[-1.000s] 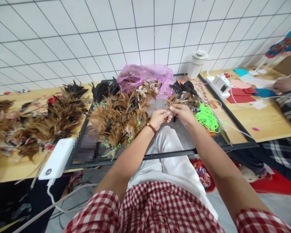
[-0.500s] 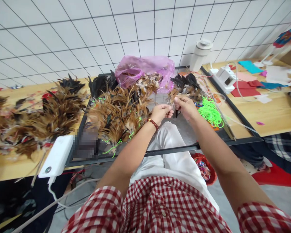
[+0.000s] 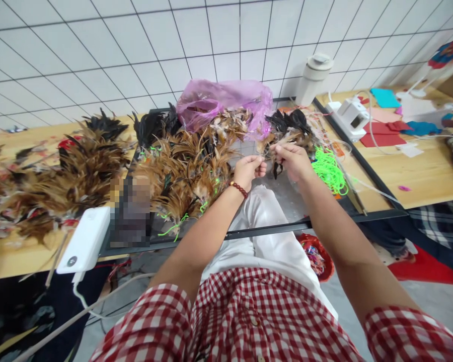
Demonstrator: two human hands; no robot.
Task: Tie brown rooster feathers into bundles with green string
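My left hand [image 3: 250,170], with a beaded bracelet at the wrist, is closed in a pinch over the glass-topped frame. Close beside it on the right, my right hand [image 3: 292,157] is pinched too. Between the fingertips is a small brownish feather [image 3: 265,147], partly covered by the fingers. A dark feather [image 3: 277,170] hangs or lies just below my right fingers; which, I cannot tell. Left of my hands spreads a large pile of brown feather bunches [image 3: 189,166], some tied with green cord. Black and brown feathers [image 3: 292,125] lie behind my right hand.
A purple plastic bag [image 3: 226,93] sits at the back by the tiled wall, near a white bottle [image 3: 313,80]. Bright green cord [image 3: 328,171] lies right of my right hand. A power strip [image 3: 349,120], a white power bank [image 3: 85,241] and more feathers [image 3: 60,191] flank the black frame [image 3: 264,230].
My hands stay close together and have shifted only slightly, the left fingers a little lower than the right. At the far right edge, another person's hand has come into view.
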